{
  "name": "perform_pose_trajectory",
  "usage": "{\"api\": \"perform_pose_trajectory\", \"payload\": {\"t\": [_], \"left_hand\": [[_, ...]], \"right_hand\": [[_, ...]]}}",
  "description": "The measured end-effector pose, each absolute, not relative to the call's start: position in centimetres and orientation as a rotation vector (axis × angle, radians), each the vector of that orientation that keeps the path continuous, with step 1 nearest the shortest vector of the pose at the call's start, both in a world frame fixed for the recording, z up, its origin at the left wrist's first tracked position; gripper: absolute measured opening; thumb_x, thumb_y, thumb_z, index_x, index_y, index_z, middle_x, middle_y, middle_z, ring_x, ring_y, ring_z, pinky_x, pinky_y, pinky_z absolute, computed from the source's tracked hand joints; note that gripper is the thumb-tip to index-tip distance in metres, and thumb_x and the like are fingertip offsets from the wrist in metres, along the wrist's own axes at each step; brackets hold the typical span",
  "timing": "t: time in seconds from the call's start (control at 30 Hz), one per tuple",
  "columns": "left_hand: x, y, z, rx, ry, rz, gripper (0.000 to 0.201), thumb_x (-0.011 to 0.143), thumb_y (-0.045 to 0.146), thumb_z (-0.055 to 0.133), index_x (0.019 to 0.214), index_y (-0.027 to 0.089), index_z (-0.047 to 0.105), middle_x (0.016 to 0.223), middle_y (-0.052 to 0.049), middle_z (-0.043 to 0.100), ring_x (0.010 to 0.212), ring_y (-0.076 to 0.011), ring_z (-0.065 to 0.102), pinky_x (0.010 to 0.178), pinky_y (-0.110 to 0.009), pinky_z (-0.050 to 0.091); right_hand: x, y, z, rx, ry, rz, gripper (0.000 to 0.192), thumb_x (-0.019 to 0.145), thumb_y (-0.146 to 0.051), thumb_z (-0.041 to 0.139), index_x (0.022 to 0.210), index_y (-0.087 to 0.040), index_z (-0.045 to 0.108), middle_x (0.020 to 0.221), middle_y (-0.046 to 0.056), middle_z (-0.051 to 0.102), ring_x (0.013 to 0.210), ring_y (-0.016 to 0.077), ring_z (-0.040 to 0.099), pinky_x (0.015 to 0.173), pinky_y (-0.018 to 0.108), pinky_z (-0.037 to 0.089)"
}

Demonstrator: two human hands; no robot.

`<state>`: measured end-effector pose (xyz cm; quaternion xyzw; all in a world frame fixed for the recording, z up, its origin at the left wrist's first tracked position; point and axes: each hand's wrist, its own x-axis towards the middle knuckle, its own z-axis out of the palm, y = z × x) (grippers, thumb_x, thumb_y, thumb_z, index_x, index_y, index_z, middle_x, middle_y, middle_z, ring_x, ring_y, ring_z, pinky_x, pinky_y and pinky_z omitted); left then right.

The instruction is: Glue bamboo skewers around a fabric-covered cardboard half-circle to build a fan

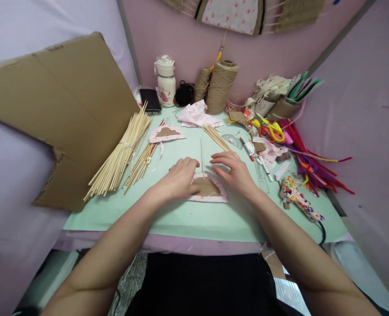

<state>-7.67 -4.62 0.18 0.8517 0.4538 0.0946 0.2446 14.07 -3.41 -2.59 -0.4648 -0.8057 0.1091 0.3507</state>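
Observation:
In front of me lies a half-round cardboard piece with pink-patterned fabric folded over its rim. A thin wooden stick stretches away from its curved top edge. My left hand rests on the left side of the cardboard, holding nothing that I can see. Just right of the stick hovers my right hand, its fingers apart. Farther back on the left sits a second fabric-edged half-round piece. Several loose sticks lie beyond my right hand.
A bundle of sticks and a large cardboard sheet stand left. Behind are a white bottle and twine spools. To the right lie yellow scissors, pipe cleaners and a patterned glue gun with a cord.

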Motion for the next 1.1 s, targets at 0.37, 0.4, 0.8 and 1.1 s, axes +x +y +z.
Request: {"api": "perform_pose_trajectory", "payload": {"t": [0.37, 0.4, 0.8, 1.1], "left_hand": [[-7.7, -8.2, -2.5, 2.31, 1.25, 0.558, 0.014, 0.084, 0.018, 0.056, 0.095, 0.021, 0.064, 0.117, -0.006, 0.061, 0.117, -0.0233, 0.05, 0.101, -0.041, 0.04], [-7.7, -8.2, -2.5, 2.303, 1.254, 0.558, 0.015, 0.084, 0.018, 0.056, 0.096, 0.021, 0.064, 0.117, -0.006, 0.061, 0.117, -0.0234, 0.05, 0.1, -0.041, 0.04], [-7.8, -8.2, -2.7, 2.286, 1.273, 0.529, 0.018, 0.084, 0.02, 0.055, 0.1, 0.021, 0.063, 0.119, -0.006, 0.061, 0.119, -0.0245, 0.048, 0.096, -0.041, 0.039], [-7.8, -8.2, -2.7, 2.291, 1.271, 0.513, 0.017, 0.085, 0.021, 0.056, 0.1, 0.021, 0.063, 0.119, -0.005, 0.061, 0.118, -0.0246, 0.049, 0.096, -0.042, 0.039]], "right_hand": [[12.1, -4.6, -3.3, -1.179, -2.089, 0.446, 0.013, 0.082, -0.02, 0.065, 0.089, -0.026, 0.074, 0.103, 0.005, 0.074, 0.105, 0.0245, 0.059, 0.093, 0.045, 0.048], [12.0, -4.6, -3.3, -1.185, -2.088, 0.44, 0.013, 0.082, -0.02, 0.065, 0.089, -0.026, 0.074, 0.103, 0.005, 0.074, 0.105, 0.0246, 0.059, 0.093, 0.045, 0.048], [12.0, -4.9, -3.9, -1.199, -2.108, 0.427, 0.013, 0.082, -0.02, 0.065, 0.088, -0.026, 0.075, 0.102, 0.005, 0.074, 0.103, 0.0246, 0.059, 0.092, 0.046, 0.048], [12.1, -4.9, -4.0, -1.22, -2.105, 0.426, 0.01, 0.082, -0.021, 0.066, 0.086, -0.025, 0.075, 0.103, 0.005, 0.074, 0.104, 0.0259, 0.06, 0.094, 0.047, 0.048]]}}
